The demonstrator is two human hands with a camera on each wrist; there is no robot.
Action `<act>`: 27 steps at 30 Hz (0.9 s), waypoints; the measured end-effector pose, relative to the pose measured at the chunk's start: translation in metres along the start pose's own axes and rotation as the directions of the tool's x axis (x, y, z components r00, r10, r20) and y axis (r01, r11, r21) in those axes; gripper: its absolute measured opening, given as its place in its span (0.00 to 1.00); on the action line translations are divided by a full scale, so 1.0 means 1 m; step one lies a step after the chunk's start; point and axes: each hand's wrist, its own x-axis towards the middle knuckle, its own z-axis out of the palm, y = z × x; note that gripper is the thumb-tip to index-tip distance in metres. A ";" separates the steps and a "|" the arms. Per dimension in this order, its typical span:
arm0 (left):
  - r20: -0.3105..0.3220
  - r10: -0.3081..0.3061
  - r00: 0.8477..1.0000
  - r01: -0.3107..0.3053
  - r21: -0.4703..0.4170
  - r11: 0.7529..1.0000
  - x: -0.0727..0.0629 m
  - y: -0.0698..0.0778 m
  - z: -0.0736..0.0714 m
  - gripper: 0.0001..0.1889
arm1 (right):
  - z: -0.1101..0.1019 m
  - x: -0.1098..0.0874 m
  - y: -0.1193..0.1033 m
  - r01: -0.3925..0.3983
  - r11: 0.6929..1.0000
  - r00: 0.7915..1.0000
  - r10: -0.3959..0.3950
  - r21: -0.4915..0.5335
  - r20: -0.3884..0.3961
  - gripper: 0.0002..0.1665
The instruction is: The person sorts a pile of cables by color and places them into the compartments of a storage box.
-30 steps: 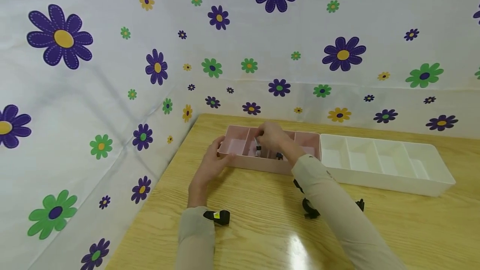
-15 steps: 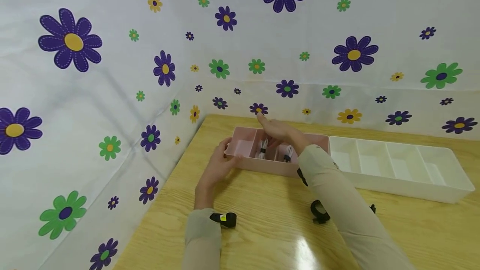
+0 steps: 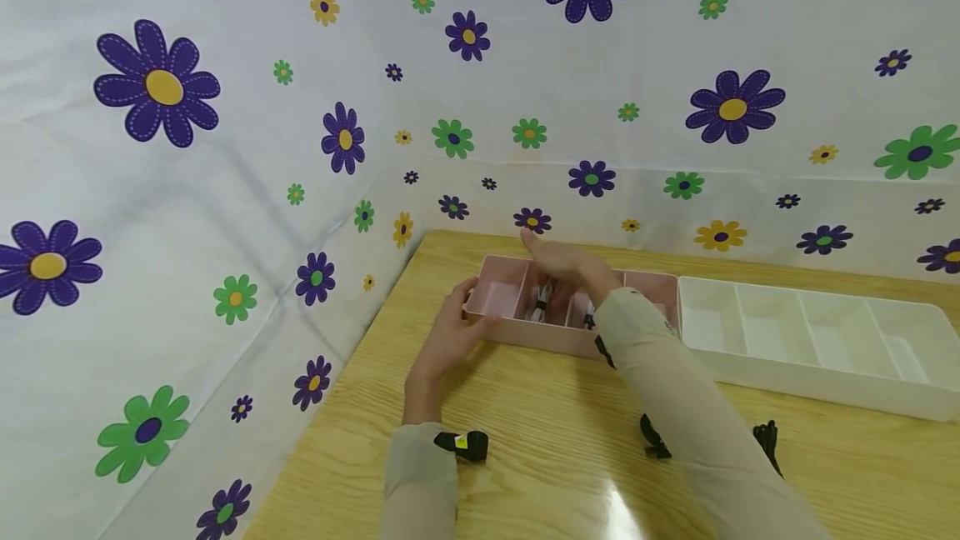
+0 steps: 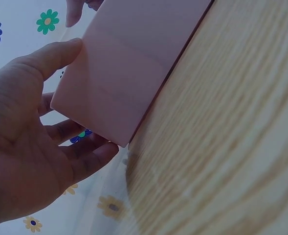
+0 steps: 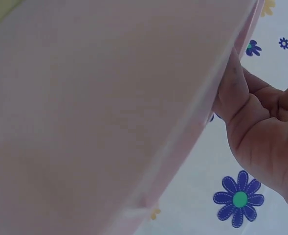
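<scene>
A pink divided organizer box (image 3: 547, 337) stands near the back of the table. My left hand (image 3: 450, 338) grips its left end, thumb on the front wall and fingers round the end wall; the left wrist view shows this hand (image 4: 41, 112) at the box corner. My right hand (image 3: 566, 263) reaches over the box with its thumb raised and its fingers down in the second compartment, mostly hidden. There, a white cable bundle (image 3: 540, 305) with a black tie leans beside the fingers. Part of another bundled cable (image 3: 589, 317) shows in the third compartment. In the right wrist view the hand (image 5: 261, 122) crosses the box rim.
A white divided box (image 3: 810, 373) adjoins the pink one on the right. Behind my right forearm lie a black coil (image 3: 654, 438) and a black cable bundle (image 3: 767, 440) on the wooden table (image 3: 540, 457). Flowered sheeting (image 3: 300, 90) rises at the back and left.
The right hand has let go of the white cable bundle in the second compartment, and its fingers have straightened, thumb up. My left hand keeps its hold. The head view has turned slightly left.
</scene>
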 end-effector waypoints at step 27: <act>0.008 0.013 1.000 -0.013 -0.047 0.999 -0.002 0.007 0.000 0.38 | 0.002 -0.006 0.007 0.045 0.994 0.998 -0.040 0.099 -0.054 0.60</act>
